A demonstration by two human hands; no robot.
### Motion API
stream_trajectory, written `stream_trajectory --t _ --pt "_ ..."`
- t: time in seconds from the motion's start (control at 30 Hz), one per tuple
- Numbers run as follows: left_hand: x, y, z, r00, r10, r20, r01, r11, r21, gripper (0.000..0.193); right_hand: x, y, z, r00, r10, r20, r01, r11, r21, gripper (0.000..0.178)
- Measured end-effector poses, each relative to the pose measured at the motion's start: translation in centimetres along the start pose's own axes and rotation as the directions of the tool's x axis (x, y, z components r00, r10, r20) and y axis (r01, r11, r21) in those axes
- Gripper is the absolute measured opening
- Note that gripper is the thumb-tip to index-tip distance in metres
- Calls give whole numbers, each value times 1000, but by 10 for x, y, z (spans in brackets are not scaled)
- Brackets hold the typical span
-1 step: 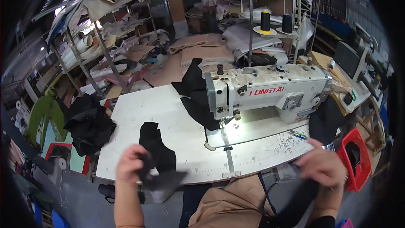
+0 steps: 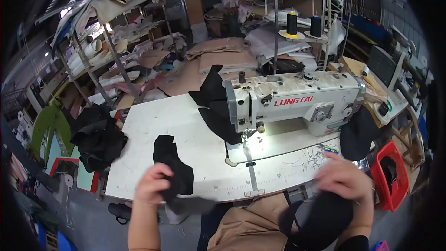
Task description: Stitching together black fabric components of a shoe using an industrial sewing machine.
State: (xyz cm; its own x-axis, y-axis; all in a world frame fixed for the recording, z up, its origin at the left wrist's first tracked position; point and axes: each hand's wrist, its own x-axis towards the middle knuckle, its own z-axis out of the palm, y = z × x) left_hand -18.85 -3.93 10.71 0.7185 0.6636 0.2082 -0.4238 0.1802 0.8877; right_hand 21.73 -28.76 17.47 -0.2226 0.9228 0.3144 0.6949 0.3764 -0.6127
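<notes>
My left hand (image 2: 154, 185) is closed on a dark fabric piece (image 2: 193, 205), which hangs past the table's front edge and is smeared by motion. Just behind it, another black fabric piece (image 2: 174, 160) lies flat on the white table. Over the front right edge, my right hand (image 2: 344, 179) has its fingers curled on a larger black fabric piece (image 2: 325, 218) that droops beside my lap. The sewing machine (image 2: 292, 104) stands on the table with its lamp lit. More black cut fabric (image 2: 213, 95) lies to the left of its needle.
A heap of black fabric (image 2: 97, 137) sits left of the table. Thread scraps and small snips (image 2: 330, 149) lie right of the needle. A red basket (image 2: 378, 176) holding dark fabric stands at the right. Thread cones (image 2: 291, 24) and loaded shelves are behind.
My left hand has shifted slightly right with its fabric. My right hand has moved a little left and down, and its black piece has swung left, showing more of itself.
</notes>
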Motion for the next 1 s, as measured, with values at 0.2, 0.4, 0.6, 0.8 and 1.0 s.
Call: stream_trajectory --t 0.2,0.4,0.6,0.8,1.0 --pt "77 -81 50 880 -445 -167 472 860 194 33 105 128 77 969 69 238 -81 996 43 22" --pt "113 -107 41 920 -377 -106 373 926 -54 35 149 159 92 918 119 378 -174 978 116 21" --pt "156 -136 34 863 -449 -231 503 797 333 21 162 203 112 936 262 233 -229 960 -158 39" --pt "173 -160 12 961 -190 -199 275 703 656 24 159 183 97 950 221 220 -231 973 22 45" --pt "170 -128 13 828 -561 -8 487 711 507 23 142 177 96 903 239 357 -158 958 -240 34"
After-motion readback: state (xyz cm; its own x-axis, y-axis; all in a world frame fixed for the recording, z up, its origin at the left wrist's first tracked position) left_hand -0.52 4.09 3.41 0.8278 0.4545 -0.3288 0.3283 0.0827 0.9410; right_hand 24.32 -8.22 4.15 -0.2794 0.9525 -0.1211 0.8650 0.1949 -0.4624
